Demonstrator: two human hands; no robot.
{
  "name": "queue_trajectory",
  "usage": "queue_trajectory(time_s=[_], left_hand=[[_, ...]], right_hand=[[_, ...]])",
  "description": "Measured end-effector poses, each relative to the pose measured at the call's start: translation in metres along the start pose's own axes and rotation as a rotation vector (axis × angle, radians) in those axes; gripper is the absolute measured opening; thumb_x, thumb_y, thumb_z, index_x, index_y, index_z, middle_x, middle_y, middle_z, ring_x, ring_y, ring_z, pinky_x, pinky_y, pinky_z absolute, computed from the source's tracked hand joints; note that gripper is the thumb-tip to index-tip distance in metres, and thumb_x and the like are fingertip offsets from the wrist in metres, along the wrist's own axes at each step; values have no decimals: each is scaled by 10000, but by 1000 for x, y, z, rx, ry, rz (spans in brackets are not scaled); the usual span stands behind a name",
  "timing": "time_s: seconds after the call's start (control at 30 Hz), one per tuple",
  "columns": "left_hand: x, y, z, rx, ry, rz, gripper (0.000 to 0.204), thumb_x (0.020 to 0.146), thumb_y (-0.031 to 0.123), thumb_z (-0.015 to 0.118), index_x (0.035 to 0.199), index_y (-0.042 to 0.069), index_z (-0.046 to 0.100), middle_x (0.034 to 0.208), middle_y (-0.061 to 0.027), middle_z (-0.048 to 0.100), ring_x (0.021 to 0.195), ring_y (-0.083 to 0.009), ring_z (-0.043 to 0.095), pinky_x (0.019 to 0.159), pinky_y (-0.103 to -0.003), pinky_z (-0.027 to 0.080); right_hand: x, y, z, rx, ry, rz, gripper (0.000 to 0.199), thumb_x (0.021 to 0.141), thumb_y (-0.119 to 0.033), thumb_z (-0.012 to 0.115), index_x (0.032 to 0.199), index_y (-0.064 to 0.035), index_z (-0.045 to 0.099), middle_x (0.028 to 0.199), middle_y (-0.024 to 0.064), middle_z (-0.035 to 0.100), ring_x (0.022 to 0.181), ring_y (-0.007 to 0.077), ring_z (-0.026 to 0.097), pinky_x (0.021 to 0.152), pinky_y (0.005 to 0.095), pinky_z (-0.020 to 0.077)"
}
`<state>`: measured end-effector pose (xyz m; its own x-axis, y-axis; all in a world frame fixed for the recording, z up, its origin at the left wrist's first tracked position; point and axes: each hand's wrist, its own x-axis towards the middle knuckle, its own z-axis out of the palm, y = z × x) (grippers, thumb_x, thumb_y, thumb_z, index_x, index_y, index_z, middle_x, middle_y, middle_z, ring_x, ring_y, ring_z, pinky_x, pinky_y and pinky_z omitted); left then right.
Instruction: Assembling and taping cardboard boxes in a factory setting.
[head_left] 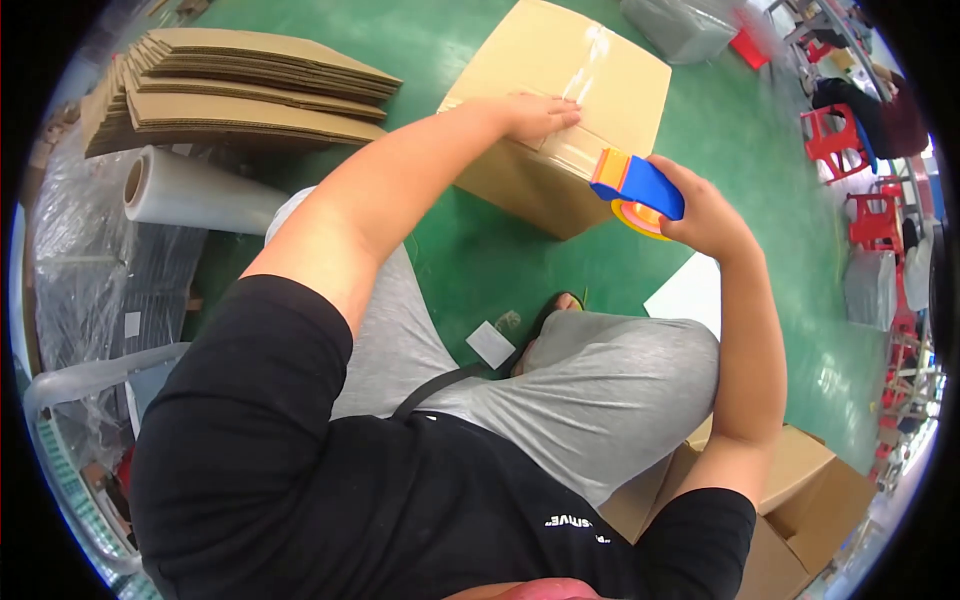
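A closed cardboard box [515,185] stands on the green floor in front of me, with shiny clear tape along the seam of its top. My left hand [537,115] lies flat on that top, fingers stretched toward the taped seam. In my right hand [705,210] is a blue and orange tape dispenser [650,190], gripped by its blue body. The dispenser's orange head is at the near right edge of the box, by the end of the seam. Whether it touches the cardboard I cannot tell.
Flattened cartons [260,75] are stacked at the left, beside a roll of clear film [200,190] and plastic-wrapped goods [80,230]. An open carton [810,490] sits by my right elbow. Red stools [835,140] and a seated person are at the far right.
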<state>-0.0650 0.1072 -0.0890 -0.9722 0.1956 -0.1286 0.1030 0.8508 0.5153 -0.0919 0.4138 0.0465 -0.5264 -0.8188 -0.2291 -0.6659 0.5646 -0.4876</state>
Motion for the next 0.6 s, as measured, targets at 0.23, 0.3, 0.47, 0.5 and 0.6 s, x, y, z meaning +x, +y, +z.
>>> queue_trajectory(time_s=[0.23, 0.3, 0.47, 0.5, 0.6], left_hand=[[2, 34, -35, -91, -157, -264, 494, 965, 429, 439, 1387, 178, 492, 1470, -37, 430, 1336, -247, 407, 1110, -347, 297], [16, 54, -52, 108, -235, -272, 479, 971, 413, 444, 1397, 195, 479, 1469, -39, 429, 1337, -255, 401, 1104, -350, 305], [34, 14, -7, 545, 190, -11, 506, 986, 412, 401, 1459, 232, 379, 1526, -11, 344, 1391, -258, 326, 1126, -403, 268], [34, 8, -1, 549, 201, -12, 517, 993, 422, 367, 1478, 245, 334, 1547, 0, 301, 1415, -253, 283, 1138, -441, 231], [40, -10, 5, 497, 186, 5, 548, 1000, 448, 323, 1506, 247, 269, 1578, 22, 229, 1450, -234, 212, 1148, -511, 163]], right_hand=[[2, 2, 2, -69, 80, -64, 655, 657, -27, 654, 1296, -47, 508, 1185, 187, 611, 1100, 351, 585, 951, 393, 465], [3, 3, 2, -19, 39, -15, 657, 655, -27, 657, 1295, -47, 510, 1190, 184, 610, 1112, 351, 578, 956, 393, 461], [8, -3, 1, -116, 57, -115, 630, 656, -30, 656, 1272, -79, 534, 1107, 184, 635, 1007, 373, 601, 902, 410, 476], [6, -2, -1, -115, 52, -103, 630, 656, -30, 656, 1272, -79, 534, 1107, 184, 635, 1007, 373, 601, 902, 410, 476], [-1, -8, -8, 27, 73, -85, 642, 638, -7, 635, 1271, -23, 533, 1135, 208, 628, 1039, 376, 602, 920, 392, 477]])
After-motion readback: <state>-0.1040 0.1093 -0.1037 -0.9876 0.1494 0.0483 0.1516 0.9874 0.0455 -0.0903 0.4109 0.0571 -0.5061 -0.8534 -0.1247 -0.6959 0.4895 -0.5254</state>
